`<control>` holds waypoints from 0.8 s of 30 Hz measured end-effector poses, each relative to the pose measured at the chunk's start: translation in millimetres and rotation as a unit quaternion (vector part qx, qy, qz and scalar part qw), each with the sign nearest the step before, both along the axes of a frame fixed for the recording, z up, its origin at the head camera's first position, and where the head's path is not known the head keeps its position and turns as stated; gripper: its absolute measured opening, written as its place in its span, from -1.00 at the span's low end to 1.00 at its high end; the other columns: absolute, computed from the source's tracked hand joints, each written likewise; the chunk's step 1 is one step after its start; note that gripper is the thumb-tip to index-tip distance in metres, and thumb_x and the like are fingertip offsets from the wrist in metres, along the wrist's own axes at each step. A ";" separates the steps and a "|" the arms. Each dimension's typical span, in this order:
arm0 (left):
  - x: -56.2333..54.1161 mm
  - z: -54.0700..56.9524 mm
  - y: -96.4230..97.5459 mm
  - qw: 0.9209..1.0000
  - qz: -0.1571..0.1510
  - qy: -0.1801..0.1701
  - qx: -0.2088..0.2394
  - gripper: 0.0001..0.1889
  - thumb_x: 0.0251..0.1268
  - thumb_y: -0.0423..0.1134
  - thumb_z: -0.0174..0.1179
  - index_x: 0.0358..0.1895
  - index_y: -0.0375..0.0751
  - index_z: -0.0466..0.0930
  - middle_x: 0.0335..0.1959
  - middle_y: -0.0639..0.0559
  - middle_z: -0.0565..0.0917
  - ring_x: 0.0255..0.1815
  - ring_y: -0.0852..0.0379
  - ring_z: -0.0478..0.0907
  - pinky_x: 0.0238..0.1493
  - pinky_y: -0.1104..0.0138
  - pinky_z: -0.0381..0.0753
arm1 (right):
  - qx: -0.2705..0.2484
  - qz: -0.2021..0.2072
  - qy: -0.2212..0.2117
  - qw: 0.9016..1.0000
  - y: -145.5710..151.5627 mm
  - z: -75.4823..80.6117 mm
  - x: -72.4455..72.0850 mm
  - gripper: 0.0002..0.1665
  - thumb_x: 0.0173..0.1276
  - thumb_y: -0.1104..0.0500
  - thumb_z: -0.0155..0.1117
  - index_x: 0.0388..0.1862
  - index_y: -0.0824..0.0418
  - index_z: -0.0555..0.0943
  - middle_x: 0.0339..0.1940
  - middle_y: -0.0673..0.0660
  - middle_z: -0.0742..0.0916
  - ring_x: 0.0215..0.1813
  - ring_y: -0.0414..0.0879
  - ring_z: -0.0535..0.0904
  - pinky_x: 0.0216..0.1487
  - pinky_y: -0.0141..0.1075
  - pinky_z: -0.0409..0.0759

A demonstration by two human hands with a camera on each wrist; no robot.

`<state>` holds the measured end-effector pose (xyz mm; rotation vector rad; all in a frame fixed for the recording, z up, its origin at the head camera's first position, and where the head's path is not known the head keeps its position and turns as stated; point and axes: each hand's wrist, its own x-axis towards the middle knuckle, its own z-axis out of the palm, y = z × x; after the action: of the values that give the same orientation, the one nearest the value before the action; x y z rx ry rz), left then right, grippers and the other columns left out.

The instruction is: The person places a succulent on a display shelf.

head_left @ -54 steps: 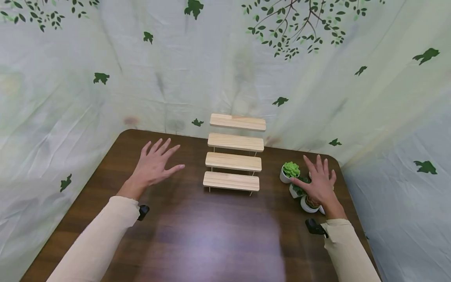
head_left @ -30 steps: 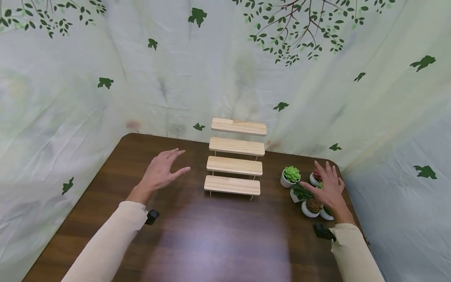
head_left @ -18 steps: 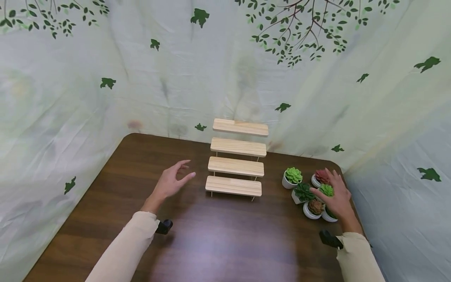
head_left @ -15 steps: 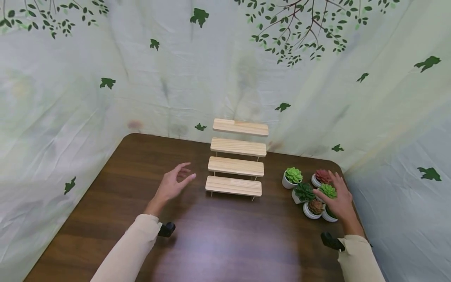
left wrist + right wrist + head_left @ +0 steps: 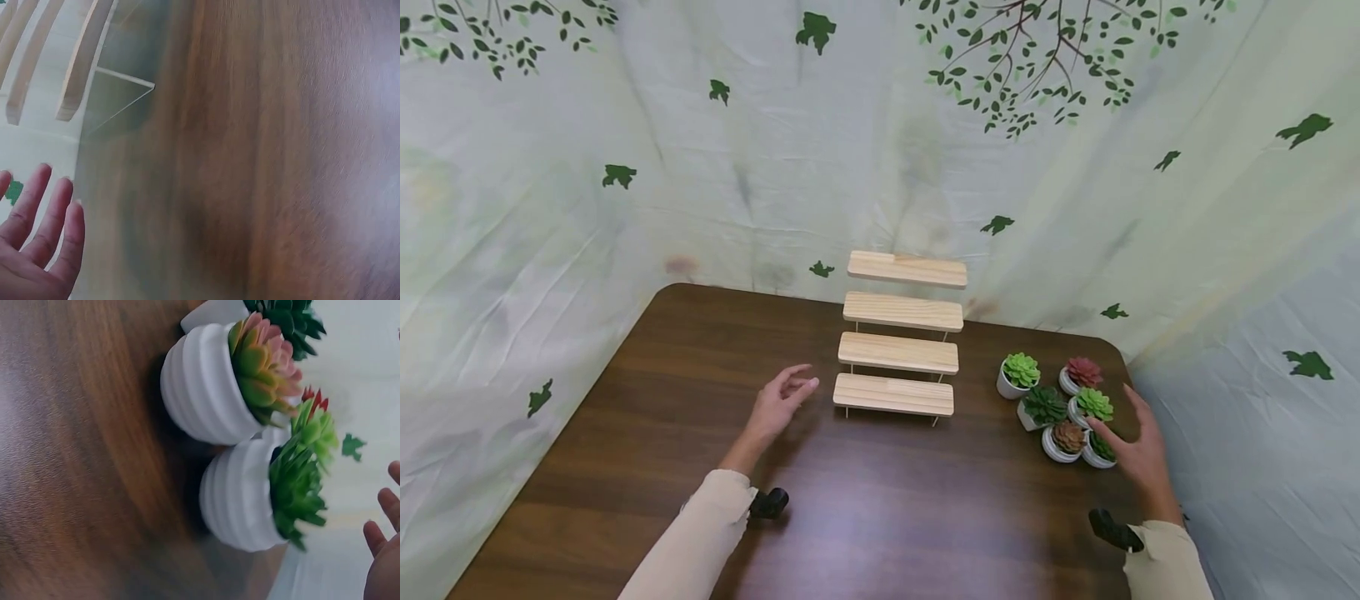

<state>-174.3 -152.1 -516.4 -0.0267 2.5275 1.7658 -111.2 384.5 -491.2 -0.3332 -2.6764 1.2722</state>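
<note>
Several small potted succulents stand clustered at the table's right: bright green ones [image 5: 1020, 371] [image 5: 1094, 405], a dark green one [image 5: 1045, 406], a red one [image 5: 1083, 372], a brownish-pink one [image 5: 1068, 437] and a leafy green one [image 5: 1102, 446]. My right hand [image 5: 1141, 442] hovers at the cluster's right side, thumb and fingers apart, holding nothing. In the right wrist view, white ribbed pots [image 5: 206, 384] lie beside its fingertips [image 5: 375, 537]. Left of the tiered wooden shelf [image 5: 895, 393], my left hand [image 5: 773, 406] is held above the table, fingers loosely bent and holding nothing.
The shelf's several pale planks rise stepwise toward the back on thin clear supports. A leaf-printed cloth [image 5: 880, 167] hangs behind and at both sides of the dark wooden table [image 5: 880, 508]. Black wrist cameras [image 5: 770, 503] sit on both cuffs.
My left hand has moved right and nearer, its spread fingers now loosely bent. My right hand has shifted right and nearer, uncovering the succulents it hid. Shelf and pots stay put.
</note>
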 end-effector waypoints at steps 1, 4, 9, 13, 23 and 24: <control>0.3 -2.5 0.9 1.000 -0.001 -0.008 0.015 -0.50 0.38 -0.08 0.17 0.28 -0.26 0.41 0.02 -0.30 0.63 -0.04 -0.20 0.59 -0.06 0.09 0.59 | -0.009 -0.009 -0.002 1.000 0.5 -1.9 1.7 0.05 0.31 0.00 0.33 0.58 0.08 -0.07 0.55 0.34 0.02 0.52 0.33 -0.15 0.33 0.40 -0.11; 1.1 -10.5 3.0 0.998 -0.008 -0.039 0.058 -0.50 0.40 -0.13 0.15 0.30 -0.30 0.37 0.04 -0.38 0.60 -0.04 -0.25 0.57 -0.02 0.06 0.60 | -0.030 -0.034 -0.009 0.999 2.1 -8.5 6.9 0.07 0.29 0.02 0.36 0.58 0.09 -0.08 0.55 0.33 0.01 0.53 0.29 -0.17 0.37 0.36 -0.13; 4.9 -22.0 6.6 0.992 -0.020 -0.070 0.107 -0.50 0.44 -0.20 0.10 0.33 -0.37 0.30 0.08 -0.41 0.57 0.02 -0.25 0.56 0.04 0.07 0.58 | -0.064 -0.070 -0.007 0.995 4.0 -22.3 14.9 0.09 0.26 0.06 0.39 0.58 0.08 -0.07 0.57 0.25 0.03 0.55 0.20 -0.17 0.43 0.27 -0.14; 6.4 -28.9 12.1 0.985 -0.019 -0.090 0.146 -0.53 0.45 -0.26 0.06 0.33 -0.40 0.30 0.10 -0.42 0.55 0.01 -0.22 0.57 0.04 0.09 0.58 | -0.091 -0.101 0.000 0.991 5.0 -34.3 21.5 0.10 0.24 0.10 0.40 0.58 0.08 -0.07 0.57 0.22 0.06 0.56 0.14 -0.15 0.46 0.21 -0.15; 4.6 -40.5 26.0 0.975 -0.019 -0.107 0.192 -0.53 0.43 -0.28 0.08 0.28 -0.53 0.32 0.11 -0.38 0.56 -0.12 -0.06 0.65 -0.02 0.23 0.61 | -0.151 -0.153 -0.004 0.977 2.5 -59.0 26.8 0.09 0.25 0.19 0.39 0.58 0.02 -0.07 0.55 0.19 0.14 0.52 0.14 0.04 0.42 0.09 0.13; 3.8 -41.6 27.2 0.975 -0.020 -0.108 0.196 -0.53 0.43 -0.30 0.07 0.27 -0.54 0.32 0.10 -0.38 0.56 -0.12 -0.05 0.65 -0.03 0.23 0.61 | -0.153 -0.155 -0.007 0.976 2.0 -61.0 26.5 0.08 0.26 0.17 0.38 0.58 0.01 -0.07 0.55 0.20 0.14 0.52 0.15 0.04 0.43 0.08 0.12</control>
<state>-170.5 -124.9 -557.9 -0.1397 1.9861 2.0825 -84.7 386.4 -552.2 -0.7672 -2.3114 1.5743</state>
